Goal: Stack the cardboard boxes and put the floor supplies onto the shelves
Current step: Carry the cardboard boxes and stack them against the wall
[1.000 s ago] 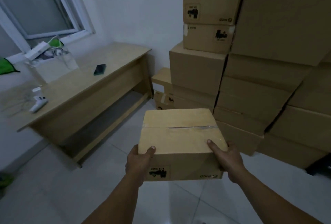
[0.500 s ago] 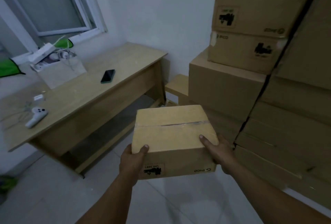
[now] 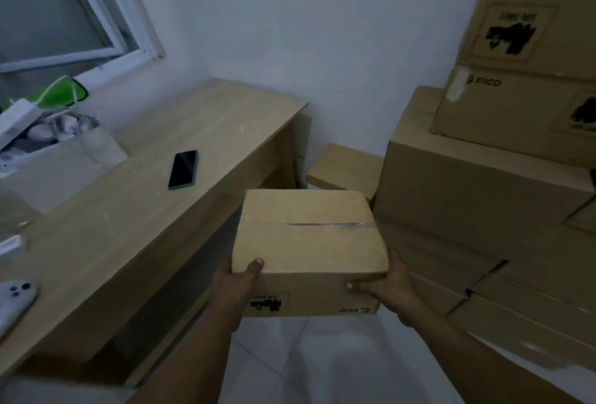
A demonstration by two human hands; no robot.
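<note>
I carry a small taped cardboard box [image 3: 306,242] in front of me, above the tiled floor. My left hand [image 3: 235,290] grips its near left corner with the thumb on top. My right hand [image 3: 387,290] grips the near right corner, thumb along the front edge. The box's printed labels appear upside down on the near face. A tall stack of cardboard boxes [image 3: 490,177] rises on the right. A low small box [image 3: 345,166] sits on the floor in the corner beyond the carried one.
A wooden desk [image 3: 154,210] runs along the left under a window. On it lie a dark phone [image 3: 183,169], a white controller [image 3: 14,298] and a white bag [image 3: 61,158] of items. Pale tiled floor [image 3: 309,358] shows below.
I have moved forward and turned left toward the corner. The stack now fills only the right edge, and the desk and low corner box look closer. Both hands keep their hold.
</note>
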